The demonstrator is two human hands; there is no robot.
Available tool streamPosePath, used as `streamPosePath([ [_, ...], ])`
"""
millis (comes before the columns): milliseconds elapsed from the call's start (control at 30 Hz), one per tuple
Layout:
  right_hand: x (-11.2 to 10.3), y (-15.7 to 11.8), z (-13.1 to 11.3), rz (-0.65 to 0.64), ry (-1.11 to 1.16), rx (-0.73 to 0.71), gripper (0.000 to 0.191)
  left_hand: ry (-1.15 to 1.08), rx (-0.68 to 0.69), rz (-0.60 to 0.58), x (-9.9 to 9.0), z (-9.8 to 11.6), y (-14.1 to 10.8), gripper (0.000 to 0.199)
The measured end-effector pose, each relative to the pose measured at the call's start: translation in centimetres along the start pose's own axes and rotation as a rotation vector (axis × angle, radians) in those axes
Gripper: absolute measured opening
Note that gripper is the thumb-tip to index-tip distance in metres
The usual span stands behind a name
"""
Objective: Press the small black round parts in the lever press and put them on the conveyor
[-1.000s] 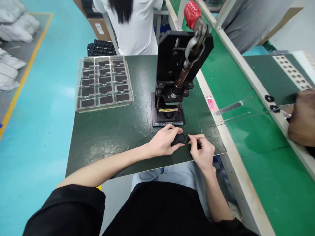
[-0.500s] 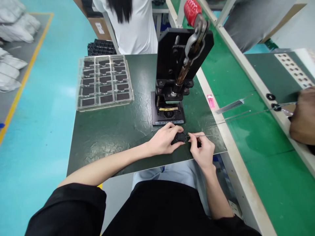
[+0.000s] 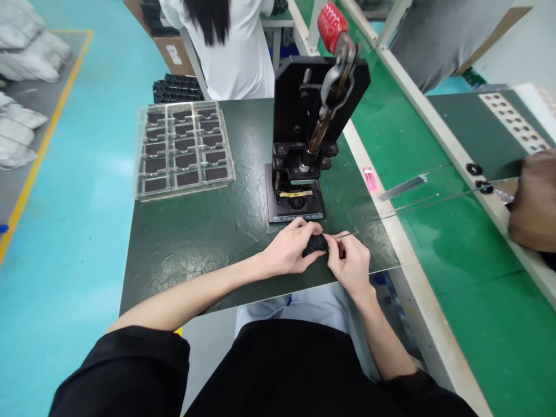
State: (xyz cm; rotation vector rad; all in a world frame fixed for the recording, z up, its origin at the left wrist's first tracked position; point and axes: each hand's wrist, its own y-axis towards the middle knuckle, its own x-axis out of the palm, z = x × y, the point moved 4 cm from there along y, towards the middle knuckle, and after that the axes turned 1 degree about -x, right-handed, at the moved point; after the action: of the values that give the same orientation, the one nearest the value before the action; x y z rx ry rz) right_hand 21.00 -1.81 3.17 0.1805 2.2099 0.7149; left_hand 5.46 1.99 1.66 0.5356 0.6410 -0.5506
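Note:
My left hand (image 3: 289, 249) grips a small round black part (image 3: 317, 245) on the dark green mat (image 3: 174, 255), just in front of the press base. My right hand (image 3: 351, 260) pinches a thin metal rod (image 3: 346, 235), which runs up and right from the black part. Its near end is hidden by my fingers, so I cannot tell whether it enters the part. Behind my hands stands a black hand-lever press (image 3: 310, 110) with a red grip (image 3: 332, 26) and a die nest (image 3: 297, 198) on its base.
A clear tray (image 3: 185, 152) of dark pieces sits on the mat to the left. On the green bench to the right lie metal rods (image 3: 403, 187) and a pink item (image 3: 370, 178). A co-worker's hand (image 3: 534, 200) holds a rod at the right edge.
My right hand has moved left, closer to the black part. The rod now tilts up to the right, and less of it shows. My left hand stays nearly still.

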Motion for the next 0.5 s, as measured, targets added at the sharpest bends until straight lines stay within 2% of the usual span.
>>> streamPosePath([
  [67, -0.5, -0.1, 0.5, 0.051, 0.143, 0.144, 0.025, 0.012, 0.008, 0.009, 0.1, 0.0, 0.0, 0.036],
  [133, -1.6, -0.3, 1.2, 0.204, 0.256, 0.294, 0.023, 0.036, 0.024, 0.009, 0.1, 0.1, -0.1, 0.035],
  [200, -2.9, -0.4, 1.8, 0.343, 0.250, 0.339, 0.026, 0.063, 0.032, 0.002, 0.2, 0.1, -0.1, 0.034],
  [267, -3.8, -0.1, 2.1, 0.323, 0.104, 0.230, 0.029, 0.080, 0.026, 0.000, 0.1, 0.1, -0.2, 0.035],
  [367, -4.0, 0.1, 2.4, 0.136, -0.138, 0.019, 0.042, 0.093, 0.002, 0.009, -0.1, 0.1, -0.2, 0.036],
  [433, -3.8, 0.1, 2.5, 0.069, -0.181, -0.045, 0.051, 0.096, -0.008, 0.012, -0.2, 0.1, -0.3, 0.037],
  [500, -3.6, 0.1, 2.2, 0.067, -0.160, -0.072, 0.054, 0.097, -0.012, 0.014, -0.2, 0.1, -0.3, 0.038],
])
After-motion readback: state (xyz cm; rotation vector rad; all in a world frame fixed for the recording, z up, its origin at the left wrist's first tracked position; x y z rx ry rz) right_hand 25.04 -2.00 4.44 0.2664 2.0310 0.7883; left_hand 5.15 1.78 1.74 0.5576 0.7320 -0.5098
